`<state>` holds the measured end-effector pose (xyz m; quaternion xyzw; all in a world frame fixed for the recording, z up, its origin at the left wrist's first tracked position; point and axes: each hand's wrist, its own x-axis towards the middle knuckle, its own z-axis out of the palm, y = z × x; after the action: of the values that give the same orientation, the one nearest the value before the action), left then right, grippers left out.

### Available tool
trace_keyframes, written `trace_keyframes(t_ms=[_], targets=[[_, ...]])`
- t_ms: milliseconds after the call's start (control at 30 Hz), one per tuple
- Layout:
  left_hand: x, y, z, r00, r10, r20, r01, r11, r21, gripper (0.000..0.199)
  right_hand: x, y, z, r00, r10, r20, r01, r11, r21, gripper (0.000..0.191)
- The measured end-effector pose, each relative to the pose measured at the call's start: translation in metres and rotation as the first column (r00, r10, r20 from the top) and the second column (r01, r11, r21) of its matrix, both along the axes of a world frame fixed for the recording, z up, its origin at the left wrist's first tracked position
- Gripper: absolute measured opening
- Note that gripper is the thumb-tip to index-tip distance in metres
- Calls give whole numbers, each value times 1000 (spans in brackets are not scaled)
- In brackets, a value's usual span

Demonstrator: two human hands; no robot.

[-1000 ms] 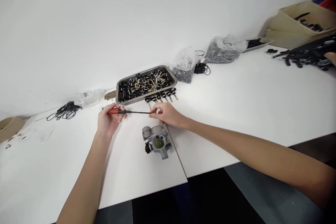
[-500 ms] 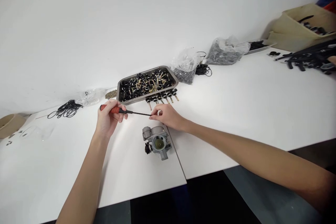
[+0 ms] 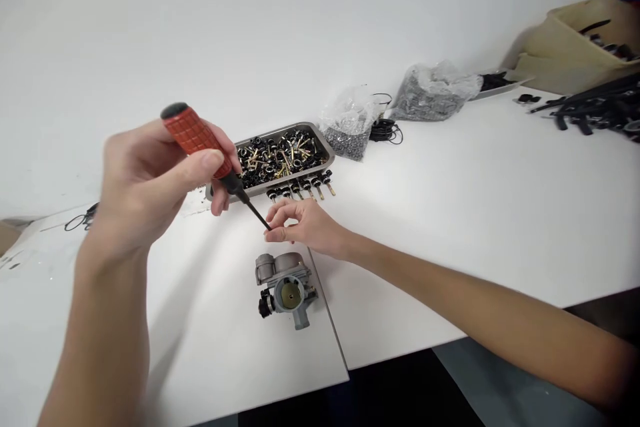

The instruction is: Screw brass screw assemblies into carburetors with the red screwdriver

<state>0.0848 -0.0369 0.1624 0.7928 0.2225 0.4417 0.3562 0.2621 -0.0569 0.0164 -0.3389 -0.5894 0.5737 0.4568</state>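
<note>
In the head view, the left hand (image 3: 143, 193) is closed around the red handle of a screwdriver (image 3: 193, 137), with the shaft slanting down. The right hand (image 3: 313, 230) is nearly closed, its thumb and forefinger pinching at the tip; whether a small piece is between them, I cannot tell. Both hands are above the desk (image 3: 410, 227).

In my judgement, the tip could slip if the two hands are not moving together, and it could poke a finger. Any tiny piece there could drop and roll, because the fingers cover it.

The carburetor (image 3: 285, 287) lies on the desk just below the right hand, beside the seam. It is dull grey metal, with a brass-coloured disc in its round opening and a black fitting at its left side; neither hand is touching it.
</note>
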Motion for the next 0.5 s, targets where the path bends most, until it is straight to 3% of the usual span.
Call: trace_keyframes(t_ms=[167, 267, 400, 500], targets=[[-11, -16, -1, 999, 17, 45, -18, 999, 28, 12, -3, -9, 8, 985, 158, -75, -163, 983, -79, 22], [-13, -22, 1, 998, -8, 65, 4, 998, 61, 20, -5, -15, 14, 969, 231, -88, -240, 966, -99, 22], [-12, -18, 3, 997, -1, 74, -5, 996, 88, 43, -4, -15, 14, 960, 280, -24, -281, 960, -19, 24], [-20, -7, -3, 989, -108, 102, 91, 983, 156, 35, 5, -8, 12, 913, 386, 130, -397, 915, 74, 45]])
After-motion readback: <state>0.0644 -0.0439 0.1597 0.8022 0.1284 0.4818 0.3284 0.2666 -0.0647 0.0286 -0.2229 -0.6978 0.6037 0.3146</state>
